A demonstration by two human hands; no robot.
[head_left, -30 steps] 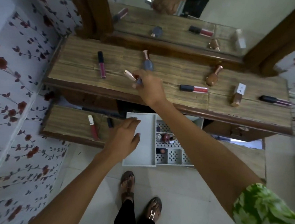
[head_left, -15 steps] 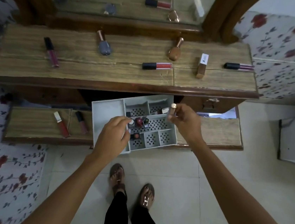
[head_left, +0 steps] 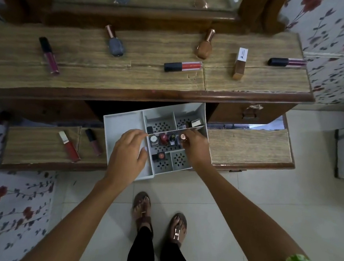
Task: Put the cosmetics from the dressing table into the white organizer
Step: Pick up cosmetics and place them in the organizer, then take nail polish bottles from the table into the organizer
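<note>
Right hand [head_left: 194, 149] pinching rose-capped tube [head_left: 183, 136] over white organizer [head_left: 122, 122] (middle row crowded); left hand [head_left: 128, 154] loosely curled, empty, on its edge.

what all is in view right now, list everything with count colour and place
dressing table: 1, wood, across the top
lip gloss tubes: 3 on the tabletop, red middle, plum left, purple right
nail polish bottles: 2, grey and tan, lying on the tabletop
boxed cosmetic: 1, white and tan, tabletop right
lower shelf tubes: 2, red and pink, left shelf
white organizer: 1, below the tabletop, several small cosmetics inside
sandals: 2, brown, on the floor
left hand: on the organizer's near left part
right hand: holding a rose-capped cosmetic over the middle compartment
</note>
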